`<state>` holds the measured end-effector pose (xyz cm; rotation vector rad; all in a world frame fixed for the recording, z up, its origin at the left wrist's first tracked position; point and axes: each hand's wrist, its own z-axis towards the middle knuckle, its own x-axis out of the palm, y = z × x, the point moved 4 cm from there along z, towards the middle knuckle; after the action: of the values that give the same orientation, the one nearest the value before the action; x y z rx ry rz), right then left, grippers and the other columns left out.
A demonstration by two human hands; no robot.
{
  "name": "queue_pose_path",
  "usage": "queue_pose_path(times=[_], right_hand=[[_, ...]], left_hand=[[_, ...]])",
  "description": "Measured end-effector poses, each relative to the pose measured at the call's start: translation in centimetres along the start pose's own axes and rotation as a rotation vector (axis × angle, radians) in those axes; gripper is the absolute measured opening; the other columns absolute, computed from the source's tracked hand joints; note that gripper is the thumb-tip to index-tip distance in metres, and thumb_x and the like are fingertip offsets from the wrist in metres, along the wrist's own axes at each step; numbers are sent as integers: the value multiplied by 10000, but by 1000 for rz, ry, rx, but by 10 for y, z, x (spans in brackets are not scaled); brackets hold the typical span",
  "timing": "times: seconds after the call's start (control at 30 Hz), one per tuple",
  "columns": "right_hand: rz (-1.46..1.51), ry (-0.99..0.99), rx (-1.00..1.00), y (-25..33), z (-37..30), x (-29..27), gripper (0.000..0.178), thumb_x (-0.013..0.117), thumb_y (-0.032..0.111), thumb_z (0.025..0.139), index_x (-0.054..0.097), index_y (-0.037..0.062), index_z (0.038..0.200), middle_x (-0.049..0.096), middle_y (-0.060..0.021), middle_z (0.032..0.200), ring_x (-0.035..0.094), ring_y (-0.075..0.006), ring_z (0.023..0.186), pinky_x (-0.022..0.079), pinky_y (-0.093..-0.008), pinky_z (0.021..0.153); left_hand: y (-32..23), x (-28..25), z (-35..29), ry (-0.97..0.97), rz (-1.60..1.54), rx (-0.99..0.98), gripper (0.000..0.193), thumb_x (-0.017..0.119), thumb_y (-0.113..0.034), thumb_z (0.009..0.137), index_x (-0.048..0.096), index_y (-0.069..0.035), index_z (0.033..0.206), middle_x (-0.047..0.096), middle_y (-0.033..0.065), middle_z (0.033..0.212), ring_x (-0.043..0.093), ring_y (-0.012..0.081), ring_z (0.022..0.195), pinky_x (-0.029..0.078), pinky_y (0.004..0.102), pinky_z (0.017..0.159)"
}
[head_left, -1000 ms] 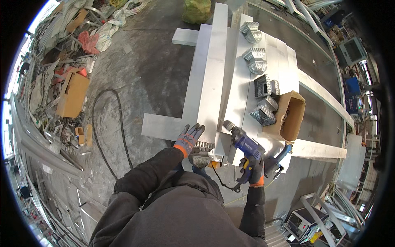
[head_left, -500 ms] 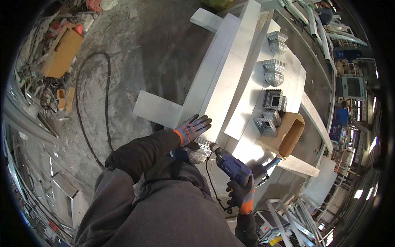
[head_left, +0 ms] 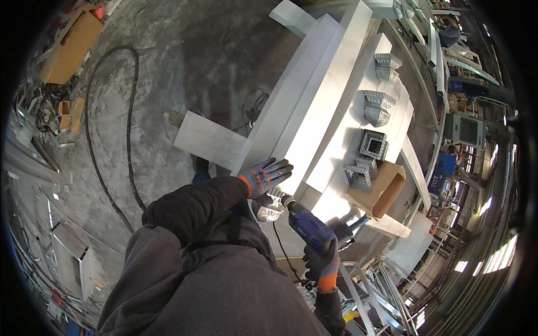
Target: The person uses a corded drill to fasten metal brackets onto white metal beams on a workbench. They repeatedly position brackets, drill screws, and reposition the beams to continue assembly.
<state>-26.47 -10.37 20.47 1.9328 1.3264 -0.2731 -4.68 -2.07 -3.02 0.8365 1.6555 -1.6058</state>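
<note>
Workshop floor, grey concrete, scrap along the walls. Near: my right hand (head_left: 320, 263) is wrapped tight around the drill (head_left: 308, 224) grip, bit end pointing up-left at a small metal bracket (head_left: 268, 206) at the near end of the beams (head_left: 314, 106). My left hand (head_left: 264, 176) lies flat, fingers spread, on the near end of the beams, touching, not gripping. Judgement: keep the drill square to the bracket, press the left palm down so the beam cannot shift, and start slow. Whether the bit touches metal I cannot tell. Further on: more brackets (head_left: 370, 154) in a row, an open carton (head_left: 384, 190) just beside them. Far left: a black hose (head_left: 92, 140) looped on the floor.
</note>
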Motion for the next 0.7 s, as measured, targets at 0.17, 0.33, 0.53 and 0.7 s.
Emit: queue_pose_path(times=[0.17,0.33,0.53,0.7], right_hand=[[-439,0,-378,13,4,4,812,820,123,843,387,44,1526,704,-192,1125,696,-342,1059,562,-409,900],[-508,120,-524,34,6,8,806,827,121,828,391,-14,1492,626,-229,1316,636,-332,1227,523,-398,1012],[-634,200,-637,45,16,14,818,812,117,835,358,-3,1505,634,-239,1283,660,-349,1174,530,-410,985],[-732,322,-544,48,19,22,795,763,162,877,325,-4,1519,709,-257,1092,724,-412,973,577,-460,785]], left_hand=[[3,4,-2,6,-37,5,1084,750,-519,789,217,-139,1653,181,48,1739,160,237,1607,150,444,1313],[4,13,0,-40,38,-13,944,689,-440,868,231,-173,1649,207,25,1734,174,211,1604,158,428,1315],[5,15,-2,-62,44,-19,678,482,-322,1009,264,-199,1638,220,-5,1731,192,186,1598,176,420,1311],[6,14,-2,-79,-87,5,668,482,-319,1008,281,-200,1634,251,-4,1719,208,187,1594,194,427,1305]])
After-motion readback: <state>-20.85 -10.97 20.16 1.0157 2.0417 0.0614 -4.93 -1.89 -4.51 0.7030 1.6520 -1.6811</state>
